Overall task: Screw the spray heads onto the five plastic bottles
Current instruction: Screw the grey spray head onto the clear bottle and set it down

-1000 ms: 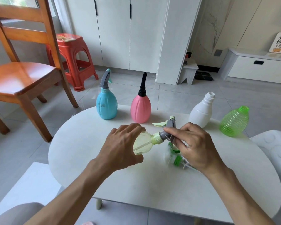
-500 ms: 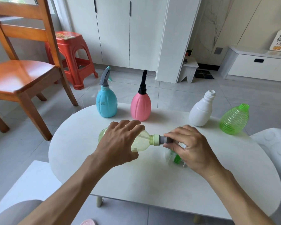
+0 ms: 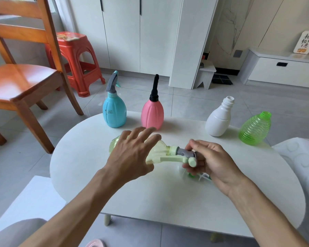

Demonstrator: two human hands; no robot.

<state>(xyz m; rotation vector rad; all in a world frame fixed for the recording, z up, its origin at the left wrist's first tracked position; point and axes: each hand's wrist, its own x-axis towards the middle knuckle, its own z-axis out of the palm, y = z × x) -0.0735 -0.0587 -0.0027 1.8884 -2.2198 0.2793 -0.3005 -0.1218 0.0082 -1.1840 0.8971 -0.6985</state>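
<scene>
1. A white oval table (image 3: 168,196) is seen filling the middle of the view, with grey floor tiles around it.
2. A wooden chair (image 3: 25,77) is placed on the floor to the far left, and a red plastic stool (image 3: 75,56) is set just behind it.
3. A blue bottle (image 3: 114,113) with a grey spray head screwed on is stood upright at the table's far edge, left of centre.
4. A pink bottle (image 3: 152,114) with a black spray head fitted is stood upright just to the right of the blue one.
5. A white bottle (image 3: 218,122) with a bare threaded neck is stood at the far right of the table.
6. A green ribbed bottle (image 3: 254,130) without a head is stood beside the white one, further right and tilted.
7. A pale yellow bottle (image 3: 157,152) is held lying sideways above the table centre, its neck pointed right.
8. The left hand (image 3: 132,154) is laid over the body of the pale yellow bottle, the fingers spread and nearly straight; whether the thumb is wrapped beneath cannot be told.
9. The right hand (image 3: 210,161) is curled round the grey spray head (image 3: 186,154), which is seated on the neck of the pale yellow bottle, its pale green trigger lying along the bottle's near side.
10. Loose green and white spray-head parts (image 3: 202,176) are glimpsed on the table under the right hand, mostly hidden.
</scene>
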